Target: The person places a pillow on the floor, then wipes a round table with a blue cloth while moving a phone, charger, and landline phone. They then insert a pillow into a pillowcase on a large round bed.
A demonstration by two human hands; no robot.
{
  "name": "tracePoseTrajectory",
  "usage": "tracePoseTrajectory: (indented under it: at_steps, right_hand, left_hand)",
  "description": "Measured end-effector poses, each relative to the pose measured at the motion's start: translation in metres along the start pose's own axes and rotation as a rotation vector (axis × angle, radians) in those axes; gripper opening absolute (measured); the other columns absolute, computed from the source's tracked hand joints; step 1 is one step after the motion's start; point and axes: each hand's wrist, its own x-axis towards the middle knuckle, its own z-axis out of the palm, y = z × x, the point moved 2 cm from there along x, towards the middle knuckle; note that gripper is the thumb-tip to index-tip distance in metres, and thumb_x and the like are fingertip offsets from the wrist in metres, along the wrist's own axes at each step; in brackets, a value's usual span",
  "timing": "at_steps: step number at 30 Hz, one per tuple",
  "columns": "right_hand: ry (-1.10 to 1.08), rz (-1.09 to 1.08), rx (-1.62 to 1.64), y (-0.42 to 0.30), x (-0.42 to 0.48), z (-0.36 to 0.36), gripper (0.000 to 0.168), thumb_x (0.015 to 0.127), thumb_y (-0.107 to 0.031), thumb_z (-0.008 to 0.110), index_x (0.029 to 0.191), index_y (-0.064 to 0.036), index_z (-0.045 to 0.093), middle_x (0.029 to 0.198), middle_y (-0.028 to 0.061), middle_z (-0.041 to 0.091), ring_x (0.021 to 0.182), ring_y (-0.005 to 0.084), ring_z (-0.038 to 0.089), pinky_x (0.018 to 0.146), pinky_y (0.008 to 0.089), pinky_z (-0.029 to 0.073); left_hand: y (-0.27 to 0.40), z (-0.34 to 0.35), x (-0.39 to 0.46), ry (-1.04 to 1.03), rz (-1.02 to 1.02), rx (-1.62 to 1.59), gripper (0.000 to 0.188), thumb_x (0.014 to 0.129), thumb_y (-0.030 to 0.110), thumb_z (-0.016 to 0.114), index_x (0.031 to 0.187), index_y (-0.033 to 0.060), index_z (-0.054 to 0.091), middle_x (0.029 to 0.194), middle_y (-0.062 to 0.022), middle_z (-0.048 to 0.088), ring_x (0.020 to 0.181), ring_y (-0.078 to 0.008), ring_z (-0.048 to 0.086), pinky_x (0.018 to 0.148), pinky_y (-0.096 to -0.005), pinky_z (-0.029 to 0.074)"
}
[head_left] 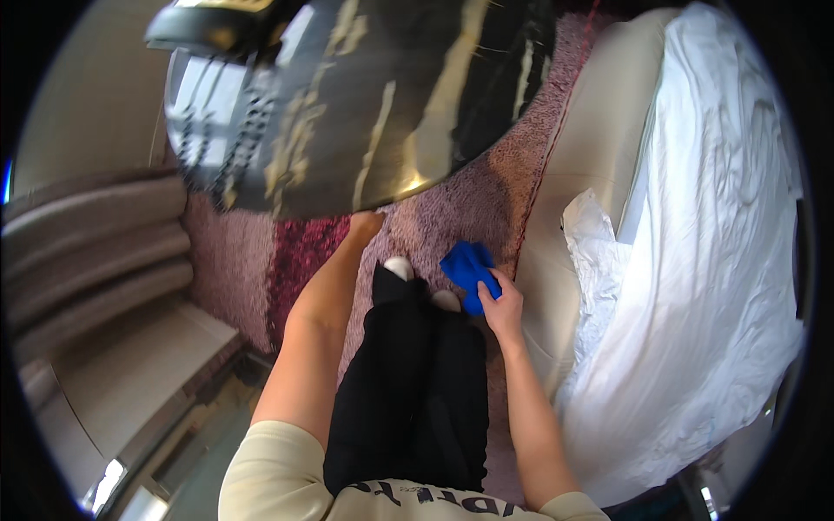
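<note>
A blue cloth point(470, 273) is bunched in my right hand point(503, 301), which is above the rug beside the beige sofa. My left hand point(366, 225) reaches to the near rim of a round, glossy black table top point(391, 124) with gold and pale veining. The rim hides most of the fingers, so whether they grip it cannot be told. Reflections of windows show on the polished surface.
A pink and purple shaggy rug point(449, 208) lies underfoot. At the right, white sheeting point(704, 273) covers part of a beige sofa point(554, 260). A ribbed grey-brown upholstered seat point(98, 254) stands at the left. A dark object point(202, 29) rests on the table.
</note>
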Motion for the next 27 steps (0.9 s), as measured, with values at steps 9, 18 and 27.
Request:
tracePoseTrajectory:
  at_steps: [9, 18, 27]
  right_hand:
    - [0.004, 0.254, 0.563, 0.055, 0.094, 0.032, 0.037, 0.084, -0.018, 0.067, 0.113, 0.001, 0.058, 0.089, 0.0109, 0.066, 0.078, 0.0138, 0.061, 0.069, 0.0279, 0.048]
    - [0.114, 0.4, 1.004, 0.057, 0.075, 0.014, 0.046, 0.084, -0.015, 0.067, 0.124, 0.001, 0.051, 0.108, 0.0075, 0.059, 0.095, 0.0128, 0.056, 0.083, 0.0274, 0.046]
    - [0.303, 0.265, 1.018, -0.1, 0.026, -0.1, 0.042, 0.087, -0.018, 0.063, 0.123, 0.001, 0.051, 0.112, 0.007, 0.057, 0.099, 0.0133, 0.053, 0.089, 0.0276, 0.042]
  left_hand:
    - [-0.037, 0.035, 0.162, 0.108, -0.028, 0.185, 0.07, 0.077, 0.057, 0.065, 0.101, -0.0091, 0.057, 0.097, -0.0247, 0.062, 0.093, -0.035, 0.061, 0.081, -0.0408, 0.048]
    - [-0.003, 0.03, 0.155, 0.135, -0.086, 0.231, 0.026, 0.08, 0.02, 0.058, 0.095, -0.0004, 0.065, 0.099, -0.0238, 0.064, 0.097, -0.0386, 0.061, 0.083, -0.0453, 0.049]
    - [0.079, -0.018, -0.053, -0.006, 0.676, 0.323, 0.013, 0.081, 0.01, 0.05, 0.087, 0.001, 0.058, 0.076, -0.0213, 0.06, 0.074, -0.0406, 0.059, 0.065, -0.0501, 0.047]
